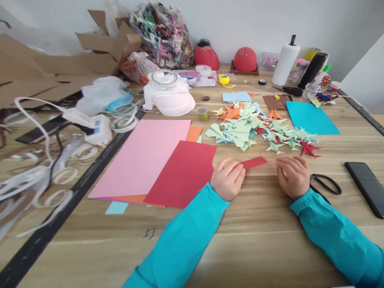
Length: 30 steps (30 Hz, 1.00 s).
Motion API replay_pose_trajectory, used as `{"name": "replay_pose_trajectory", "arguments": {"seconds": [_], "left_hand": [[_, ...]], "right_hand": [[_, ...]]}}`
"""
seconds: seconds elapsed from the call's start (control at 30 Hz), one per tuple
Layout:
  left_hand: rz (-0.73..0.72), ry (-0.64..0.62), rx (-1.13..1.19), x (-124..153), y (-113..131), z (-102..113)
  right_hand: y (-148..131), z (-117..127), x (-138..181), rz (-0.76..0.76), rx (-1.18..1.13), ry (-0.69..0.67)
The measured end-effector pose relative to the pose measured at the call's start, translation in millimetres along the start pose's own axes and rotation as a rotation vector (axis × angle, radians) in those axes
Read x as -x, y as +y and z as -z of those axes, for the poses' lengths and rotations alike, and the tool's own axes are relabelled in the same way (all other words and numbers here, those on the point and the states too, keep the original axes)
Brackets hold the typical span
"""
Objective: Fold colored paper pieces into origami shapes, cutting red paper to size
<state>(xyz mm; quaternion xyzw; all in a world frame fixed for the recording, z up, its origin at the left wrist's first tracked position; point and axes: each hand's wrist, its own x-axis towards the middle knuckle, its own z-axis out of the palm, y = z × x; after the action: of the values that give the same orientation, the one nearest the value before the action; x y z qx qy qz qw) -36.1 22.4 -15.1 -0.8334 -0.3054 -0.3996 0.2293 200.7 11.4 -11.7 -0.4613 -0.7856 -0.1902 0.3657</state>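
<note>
My left hand [228, 179] is closed on one end of a small red paper strip [255, 162], which pokes out to the right just above the wooden table [258, 236]. A short way to the right, my right hand [293, 176] rests on the table with its fingers curled in; I cannot make out anything in it. Both arms wear teal sleeves. A large red paper sheet [183, 174] lies right beside my left hand, overlapping a pink sheet [147, 154] and an orange one. Beyond my hands lies a heap of folded paper shapes [255, 128], mostly pale green.
Black scissors [325, 184] and a dark phone [366, 188] lie right of my right hand. A teal sheet [310, 117] sits at back right. Tape rolls [64, 176], cardboard [99, 44], a paper-towel roll [285, 64] and red domes [245, 59] crowd the left and back.
</note>
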Motion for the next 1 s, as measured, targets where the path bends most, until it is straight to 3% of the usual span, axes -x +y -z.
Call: {"name": "replay_pose_trajectory", "arguments": {"seconds": [0.17,0.47,1.0], "left_hand": [[-0.051,-0.036,0.027,0,5,-1],[-0.094,-0.149,0.012,-6,24,-7],[0.043,-0.130,-0.027,2,-4,-6]], "right_hand": [[-15,0,-1,0.145,-0.109,-0.125],[-24,-3,1,0.338,-0.207,-0.151],[-8,-4,2,0.035,-0.108,0.001]]}}
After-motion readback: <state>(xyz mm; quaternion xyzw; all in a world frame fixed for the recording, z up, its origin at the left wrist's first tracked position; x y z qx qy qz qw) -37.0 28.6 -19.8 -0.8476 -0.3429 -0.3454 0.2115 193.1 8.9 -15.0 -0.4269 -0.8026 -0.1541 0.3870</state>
